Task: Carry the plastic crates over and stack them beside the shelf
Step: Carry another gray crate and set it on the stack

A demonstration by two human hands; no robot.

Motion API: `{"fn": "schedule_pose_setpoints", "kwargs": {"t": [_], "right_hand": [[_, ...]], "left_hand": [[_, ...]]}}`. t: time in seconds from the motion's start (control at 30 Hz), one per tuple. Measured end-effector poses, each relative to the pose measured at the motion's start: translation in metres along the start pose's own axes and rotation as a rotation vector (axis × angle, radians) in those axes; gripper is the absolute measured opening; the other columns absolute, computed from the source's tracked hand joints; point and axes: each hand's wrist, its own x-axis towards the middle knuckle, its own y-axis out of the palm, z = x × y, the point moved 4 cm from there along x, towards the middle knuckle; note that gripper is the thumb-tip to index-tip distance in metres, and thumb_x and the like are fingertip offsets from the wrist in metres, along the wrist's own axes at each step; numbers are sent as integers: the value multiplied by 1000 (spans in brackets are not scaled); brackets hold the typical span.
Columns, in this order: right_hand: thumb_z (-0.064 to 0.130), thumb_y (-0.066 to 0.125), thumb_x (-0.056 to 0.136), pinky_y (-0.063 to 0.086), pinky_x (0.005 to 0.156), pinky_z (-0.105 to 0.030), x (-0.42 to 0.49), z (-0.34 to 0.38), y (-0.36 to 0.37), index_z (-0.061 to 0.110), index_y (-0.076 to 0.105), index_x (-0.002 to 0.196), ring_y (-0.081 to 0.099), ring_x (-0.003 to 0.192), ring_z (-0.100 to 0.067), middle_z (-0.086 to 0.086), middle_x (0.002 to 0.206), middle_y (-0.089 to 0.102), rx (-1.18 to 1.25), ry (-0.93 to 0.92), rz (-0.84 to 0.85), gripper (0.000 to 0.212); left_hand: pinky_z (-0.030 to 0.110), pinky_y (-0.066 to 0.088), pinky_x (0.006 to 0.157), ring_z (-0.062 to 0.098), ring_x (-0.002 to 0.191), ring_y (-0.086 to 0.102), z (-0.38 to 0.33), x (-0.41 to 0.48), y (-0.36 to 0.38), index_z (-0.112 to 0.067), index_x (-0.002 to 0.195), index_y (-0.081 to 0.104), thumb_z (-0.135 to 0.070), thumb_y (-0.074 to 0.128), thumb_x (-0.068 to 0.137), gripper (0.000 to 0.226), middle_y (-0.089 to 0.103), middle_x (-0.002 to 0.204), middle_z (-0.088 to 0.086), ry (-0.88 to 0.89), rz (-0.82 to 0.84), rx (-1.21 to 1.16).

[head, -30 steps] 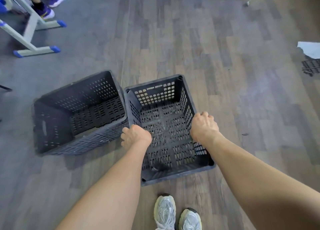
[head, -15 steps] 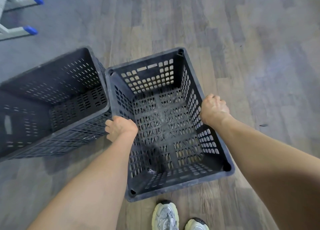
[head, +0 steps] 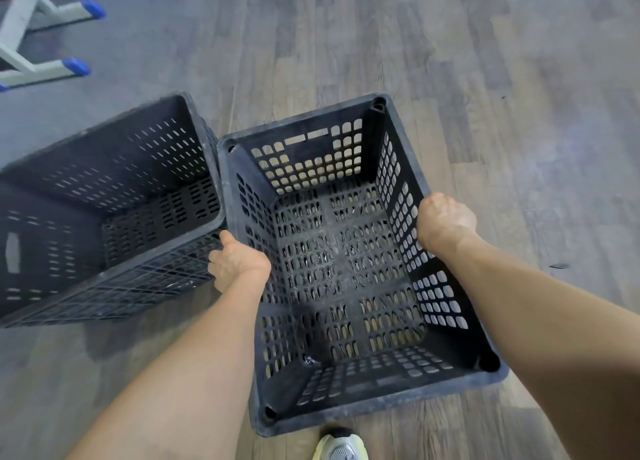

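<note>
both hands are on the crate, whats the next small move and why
Probably carry the upright crate straight up and clear of the tipped crate at its left wall. The left hand and right hand grip opposite rims, and no shelf is in view.

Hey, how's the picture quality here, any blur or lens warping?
Head view: sharp on the held crate and both hands, left hand, right hand; wide-angle warping stretches the forearms at the bottom; soft, even light, faint sheen on the floor.

Tipped crate (head: 104,213) cut by left edge. Shoe (head: 341,449) cut by bottom edge. Both hands' fingers hidden behind held crate (head: 346,269) rims.
</note>
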Motion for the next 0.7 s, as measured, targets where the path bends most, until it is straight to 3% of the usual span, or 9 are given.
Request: {"fn": "schedule_pose_setpoints", "kwargs": {"t": [0.4, 0.57, 0.7], "right_hand": [[-1, 52, 90, 50, 74, -33, -20, -14, -23, -2, 58, 119, 64, 102, -31, -14, 111, 64, 22, -23, -49, 30], [-2, 52, 89, 52, 81, -35, -57, -29, -68, 0, 60, 117, 63, 106, -30, -14, 114, 64, 23, -11, -51, 29], [-3, 51, 90, 51, 78, -33, -101, -41, -113, 0, 63, 112, 64, 103, -30, -14, 110, 65, 32, 0, -50, 25]], "left_hand": [[42, 43, 92, 36, 123, 44, -6, -9, -17, -16, 140, 37, -10, 61, 87, 59, 43, 134, 22, 23, -12, -28], [42, 43, 93, 35, 123, 46, -19, -39, -65, -12, 136, 42, -10, 60, 87, 52, 45, 133, 22, 65, -5, -11], [42, 43, 94, 35, 123, 46, -22, -72, -120, -10, 134, 43, -10, 60, 87, 50, 47, 133, 21, 104, 7, 10]]}}
